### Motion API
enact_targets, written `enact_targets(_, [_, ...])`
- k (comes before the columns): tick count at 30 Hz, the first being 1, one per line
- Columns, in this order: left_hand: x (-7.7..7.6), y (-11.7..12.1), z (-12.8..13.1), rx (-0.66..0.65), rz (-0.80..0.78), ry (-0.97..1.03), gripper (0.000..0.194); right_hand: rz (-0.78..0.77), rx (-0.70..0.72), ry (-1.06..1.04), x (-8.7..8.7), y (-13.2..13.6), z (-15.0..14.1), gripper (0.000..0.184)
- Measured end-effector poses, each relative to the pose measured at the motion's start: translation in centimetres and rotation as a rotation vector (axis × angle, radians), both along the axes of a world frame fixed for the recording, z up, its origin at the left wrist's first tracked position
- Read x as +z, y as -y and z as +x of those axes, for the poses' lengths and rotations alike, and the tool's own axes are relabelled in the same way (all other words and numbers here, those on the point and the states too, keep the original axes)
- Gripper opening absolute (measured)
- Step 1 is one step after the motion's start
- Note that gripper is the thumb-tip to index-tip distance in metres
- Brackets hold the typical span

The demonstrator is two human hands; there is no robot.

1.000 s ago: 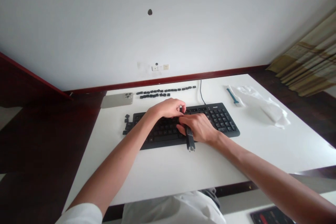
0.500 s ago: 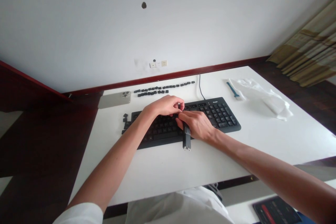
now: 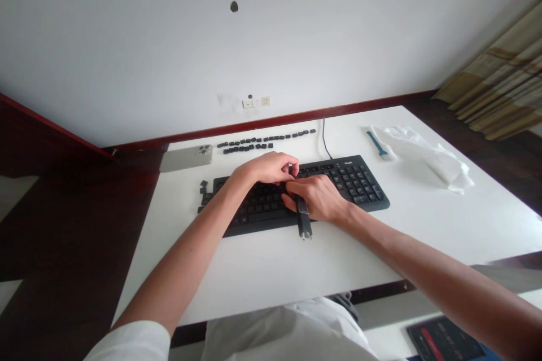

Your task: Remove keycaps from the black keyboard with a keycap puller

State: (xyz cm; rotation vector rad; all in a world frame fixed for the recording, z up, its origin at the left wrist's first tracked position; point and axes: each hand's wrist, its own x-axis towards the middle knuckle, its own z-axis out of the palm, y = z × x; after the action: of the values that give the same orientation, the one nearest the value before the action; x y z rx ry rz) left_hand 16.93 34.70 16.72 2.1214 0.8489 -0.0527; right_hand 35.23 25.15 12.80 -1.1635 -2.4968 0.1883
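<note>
White desktop (image 3: 254, 276) holds a black keyboard (image 3: 355, 186), the right hand (image 3: 317, 197) grasping a dark keycap puller (image 3: 304, 223) upon it, the left hand's (image 3: 266, 169) grip unclear; a crooked pull could snap a keycap's clip or scatter the loose keycaps (image 3: 266, 141).

At the upper right of the black keyboard (image 3: 359, 187), we can pick out a small pale brand mark (image 3: 348, 163) above the number pad. We read it as something like "Ruijie", though it is too small and soft for us to be sure. The pale legends on the keys (image 3: 358, 183) are too small for us to read. At the lower right of the frame, a dark printed panel (image 3: 444, 340) with a red stripe carries pale lettering that we cannot make out either. We find nothing else legible.
</note>
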Motion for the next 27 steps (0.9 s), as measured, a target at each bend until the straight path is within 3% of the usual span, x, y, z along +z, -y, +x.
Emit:
enact_targets(11, [0.0,1.0,0.3,0.038,0.153,-0.012,0.013,0.238,0.046,-0.09,-0.9,0.0,-0.1,0.035])
enact_targets(27, [0.6,1.8,1.1,0.246,0.047,-0.089,0.018,0.188,0.086,-0.111,-0.7,0.0,0.0,0.03])
